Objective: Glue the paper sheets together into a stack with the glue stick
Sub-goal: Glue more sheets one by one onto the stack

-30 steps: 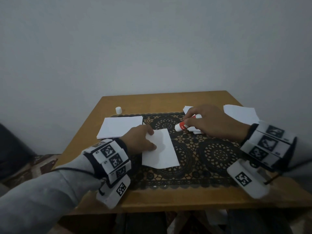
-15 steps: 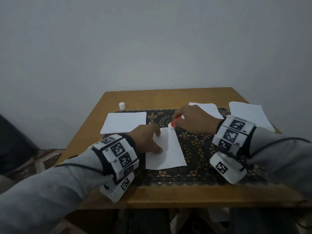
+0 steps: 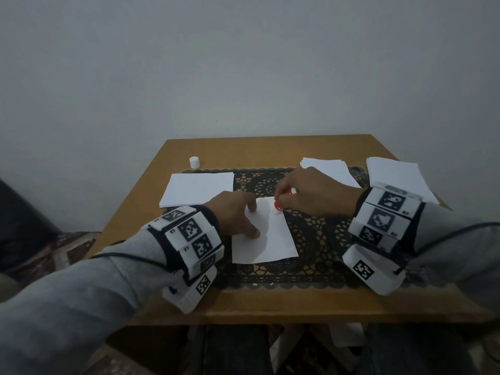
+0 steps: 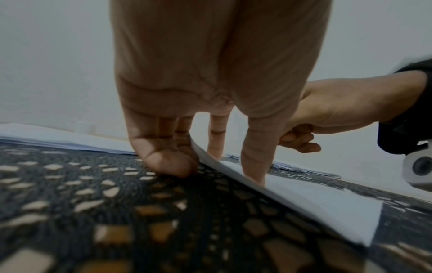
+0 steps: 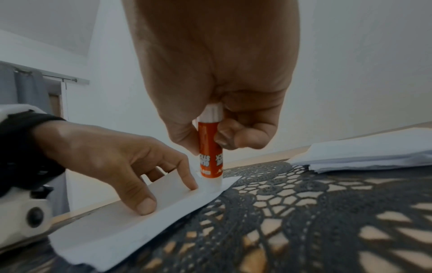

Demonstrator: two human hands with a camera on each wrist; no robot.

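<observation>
A single white paper sheet (image 3: 266,234) lies on the dark lace mat (image 3: 319,239) in the middle of the table. My left hand (image 3: 238,215) presses its left part flat with spread fingertips (image 5: 145,205). My right hand (image 3: 305,196) grips the red and white glue stick (image 5: 209,147) upright, with its tip down on the sheet's far right corner. In the left wrist view the left fingers (image 4: 253,164) stand on the sheet (image 4: 315,199), and the right hand (image 4: 327,110) shows behind them. A white paper pile (image 3: 198,188) lies to the left.
Two more white paper piles lie at the back right, one behind my right hand (image 3: 328,169) and one at the table's right edge (image 3: 397,177). The glue stick's white cap (image 3: 194,162) stands at the back left. The wooden table (image 3: 270,147) meets a grey wall.
My right hand has carried the glue stick from the right paper pile leftward and stood it tip down on the sheet's far corner. My left hand stays pressing the sheet.
</observation>
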